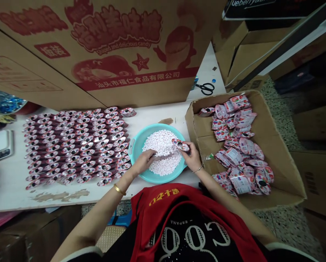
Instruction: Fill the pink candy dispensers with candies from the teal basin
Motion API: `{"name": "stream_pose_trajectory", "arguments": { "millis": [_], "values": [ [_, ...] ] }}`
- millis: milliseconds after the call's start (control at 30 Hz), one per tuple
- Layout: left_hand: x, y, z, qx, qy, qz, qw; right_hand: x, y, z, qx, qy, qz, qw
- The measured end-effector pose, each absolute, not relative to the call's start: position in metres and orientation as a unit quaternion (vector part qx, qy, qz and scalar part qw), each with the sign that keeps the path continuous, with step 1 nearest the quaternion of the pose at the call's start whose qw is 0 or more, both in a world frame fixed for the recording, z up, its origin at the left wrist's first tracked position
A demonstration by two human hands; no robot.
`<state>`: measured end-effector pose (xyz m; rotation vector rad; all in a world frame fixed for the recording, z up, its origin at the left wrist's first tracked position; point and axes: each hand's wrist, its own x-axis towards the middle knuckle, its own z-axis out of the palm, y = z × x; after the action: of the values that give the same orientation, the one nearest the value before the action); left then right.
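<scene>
A turquoise plastic basin (135,148) full of small white candies (163,142) sits in front of me. Over its left side, my left hand (146,161) has its fingers drawn together at the candies; what they pinch, if anything, I cannot make out. My right hand (192,157), above the basin's right rim, grips a small pink-and-red candy packet (180,145) with a dark round hole in its top. Left of the basin, similar packets (86,140) stand in tight rows, their holes facing up.
To the right, a cardboard box (281,160) holds a loose heap of similar packets (242,145). A large printed carton (141,91) walls off the table's back. Black-handled scissors (206,88) lie behind the box. A white scale (0,143) is at far left.
</scene>
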<state>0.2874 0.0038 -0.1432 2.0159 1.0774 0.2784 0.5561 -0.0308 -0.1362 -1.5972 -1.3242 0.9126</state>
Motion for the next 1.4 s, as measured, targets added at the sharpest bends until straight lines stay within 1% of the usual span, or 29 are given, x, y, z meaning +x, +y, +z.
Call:
{"name": "stream_pose_trajectory", "arguments": {
  "millis": [67, 167, 267, 433, 533, 633, 700, 800, 867, 933, 1000, 1067, 1100, 1167, 1233, 1300, 1333, 1400],
  "values": [
    [0.277, 0.01, -0.117, 0.812, 0.424, 0.112, 0.385, 0.553, -0.031, -0.136, -0.626, -0.561, 0.358, 0.406],
    [0.273, 0.02, -0.078, 0.844, 0.416, 0.077, 0.331, 0.546, -0.032, -0.138, -0.596, -0.614, 0.346, 0.384],
    [0.285, 0.027, -0.047, 0.881, 0.405, -0.001, 0.243, 0.536, -0.033, -0.14, -0.572, -0.648, 0.336, 0.374],
    [0.323, 0.024, -0.009, 0.902, 0.401, -0.125, 0.099, 0.525, -0.034, -0.144, -0.554, -0.655, 0.347, 0.379],
    [0.335, 0.022, 0.011, 0.902, 0.399, -0.152, 0.068, 0.522, -0.034, -0.146, -0.55, -0.638, 0.367, 0.394],
    [0.33, 0.027, 0.022, 0.9, 0.406, -0.143, 0.069, 0.52, -0.033, -0.145, -0.558, -0.61, 0.385, 0.409],
    [0.321, 0.034, 0.018, 0.902, 0.411, -0.094, 0.097, 0.517, -0.034, -0.14, -0.56, -0.6, 0.399, 0.409],
    [0.316, 0.046, -0.005, 0.908, 0.377, 0.002, 0.183, 0.512, -0.03, -0.128, -0.557, -0.607, 0.405, 0.396],
    [0.321, 0.054, -0.022, 0.911, 0.336, 0.036, 0.236, 0.512, -0.023, -0.118, -0.552, -0.619, 0.401, 0.39],
    [0.324, 0.065, -0.033, 0.909, 0.318, 0.055, 0.263, 0.524, -0.009, -0.106, -0.541, -0.634, 0.391, 0.391],
    [0.319, 0.082, -0.038, 0.899, 0.344, 0.081, 0.26, 0.55, 0.013, -0.096, -0.55, -0.641, 0.349, 0.407],
    [0.303, 0.106, -0.045, 0.879, 0.406, 0.108, 0.227, 0.59, 0.043, -0.094, -0.614, -0.621, 0.247, 0.419],
    [0.292, 0.119, -0.051, 0.866, 0.442, 0.113, 0.204, 0.612, 0.06, -0.097, -0.654, -0.613, 0.189, 0.4],
    [0.265, 0.146, -0.068, 0.84, 0.508, 0.099, 0.161, 0.651, 0.094, -0.111, -0.72, -0.61, 0.123, 0.306],
    [0.238, 0.171, -0.094, 0.819, 0.555, 0.053, 0.136, 0.678, 0.123, -0.128, -0.766, -0.602, 0.129, 0.183],
    [0.217, 0.19, -0.122, 0.801, 0.584, 0.0, 0.127, 0.689, 0.143, -0.146, -0.797, -0.579, 0.151, 0.085],
    [0.209, 0.198, -0.136, 0.793, 0.596, -0.021, 0.124, 0.689, 0.149, -0.153, -0.809, -0.564, 0.158, 0.053],
    [0.199, 0.209, -0.158, 0.775, 0.619, -0.045, 0.116, 0.685, 0.155, -0.167, -0.829, -0.535, 0.159, 0.021]
  ]
}}
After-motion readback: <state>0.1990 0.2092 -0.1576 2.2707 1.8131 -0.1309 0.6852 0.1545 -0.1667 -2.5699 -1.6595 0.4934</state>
